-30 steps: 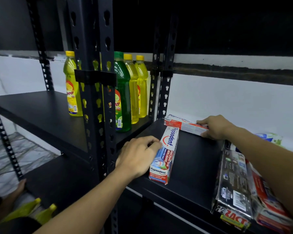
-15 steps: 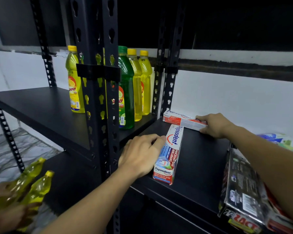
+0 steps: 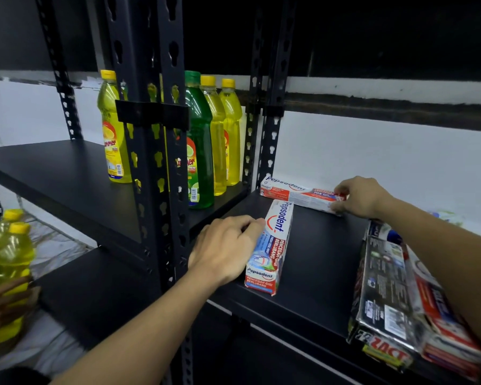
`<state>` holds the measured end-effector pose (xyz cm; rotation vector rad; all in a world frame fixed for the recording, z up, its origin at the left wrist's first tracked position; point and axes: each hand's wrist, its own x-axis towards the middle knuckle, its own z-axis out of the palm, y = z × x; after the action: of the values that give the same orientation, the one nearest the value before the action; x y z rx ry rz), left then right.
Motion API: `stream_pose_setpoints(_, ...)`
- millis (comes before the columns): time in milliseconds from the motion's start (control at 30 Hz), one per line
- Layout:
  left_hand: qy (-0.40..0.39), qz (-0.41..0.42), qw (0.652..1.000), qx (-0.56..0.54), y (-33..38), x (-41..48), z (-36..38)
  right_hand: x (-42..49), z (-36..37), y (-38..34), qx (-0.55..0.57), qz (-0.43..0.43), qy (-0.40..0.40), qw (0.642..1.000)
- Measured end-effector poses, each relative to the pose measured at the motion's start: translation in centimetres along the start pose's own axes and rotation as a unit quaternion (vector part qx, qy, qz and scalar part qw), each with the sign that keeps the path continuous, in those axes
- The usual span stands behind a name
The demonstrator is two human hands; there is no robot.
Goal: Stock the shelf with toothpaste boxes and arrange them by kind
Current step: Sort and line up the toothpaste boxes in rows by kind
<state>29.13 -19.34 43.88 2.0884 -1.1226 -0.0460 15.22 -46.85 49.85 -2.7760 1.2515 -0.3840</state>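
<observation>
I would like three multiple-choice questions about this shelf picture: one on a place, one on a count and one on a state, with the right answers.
1. Where does the red toothpaste box lie?
A on the floor
B at the back of the shelf, along the wall
C on top of the bottles

2. How many green bottles are in view?
A none
B one
C three

3. What does the left hand do?
A holds a bottle
B hangs free
C grips the blue toothpaste box

Answers:
1 B, the box lies lengthwise against the white wall.
2 B, a single green one stands among the yellow ones.
3 C, its fingers curl on the box's side.
</observation>
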Motion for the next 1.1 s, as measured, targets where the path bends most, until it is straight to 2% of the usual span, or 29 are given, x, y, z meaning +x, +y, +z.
stream_pose_setpoints(633, -0.010, 0.003, 1.000, -0.006, 0.0, -0.1, -0.2, -0.8, 0.2, -0.7, -0.032, 0.003, 0.000, 0.999)
stream_pose_setpoints(733, -0.017, -0.001, 1.000, -0.011, 0.1, -0.1, -0.3, -2.2, -0.4, -2.2, -0.043, -0.050, 0.036, 0.997)
stream_pose_setpoints(800, -0.025, -0.004, 1.000, -0.019, 0.1, -0.2, -0.4, -3.6, -0.6, -4.0, -0.017, -0.121, 0.059, 0.991)
stream_pose_setpoints(900, -0.044, -0.010, 0.999, -0.023, 0.2, -0.3, -0.6, -5.9, -0.3, -6.8, 0.064, -0.172, 0.035, 0.982)
stream_pose_setpoints(967, -0.050, -0.013, 0.998, -0.020, 0.2, -0.3, -0.7, -7.4, 0.1, -8.1, 0.111, -0.172, 0.019, 0.979)
stream_pose_setpoints(1100, -0.058, -0.019, 0.998, -0.022, 0.3, -0.2, -0.7, -9.7, -0.1, -9.9, 0.190, -0.117, -0.020, 0.975)
